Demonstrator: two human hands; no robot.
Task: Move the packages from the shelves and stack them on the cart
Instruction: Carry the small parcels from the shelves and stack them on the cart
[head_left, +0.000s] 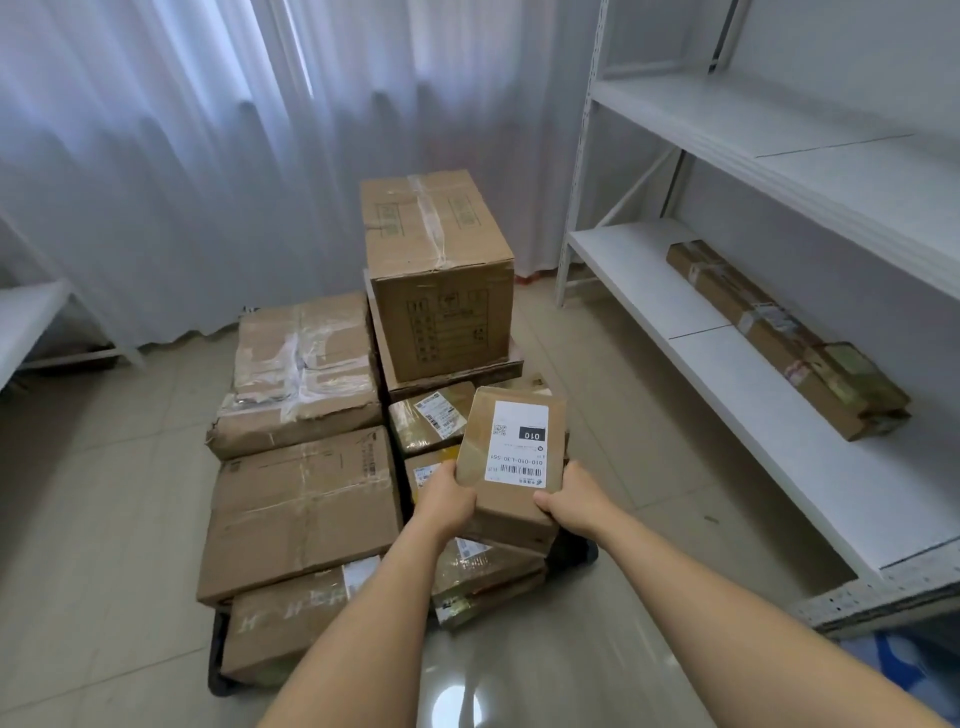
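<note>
A small cardboard package (511, 457) with a white shipping label (517, 444) on its top face was held over the near right part of the cart load. The left hand (445, 498) gripped its near left corner, thumb on top and fingers curled under; the right hand (567, 498) gripped the near right corner the same way. Whether the package's underside touched the parcels below could not be told.

Directly beneath it lay a stack of small taped parcels (480, 577), some with labels. To the left, three flat brown boxes lay in a row from far to near: a far one with torn clear tape (304, 371), a middle one (306, 512), and a near one (283, 626). At the far side, a tall taped carton (439, 273) stood upright on a flat box (447, 371). Only dark edges of the cart (218, 654) showed under the load, at the near left.

On the right stood a white metal shelf unit (691, 332). A long narrow cardboard package (779, 338) lay on its lower shelf, well apart from the cart. White curtains (208, 156) hung along the far wall above a tiled floor (104, 519).
</note>
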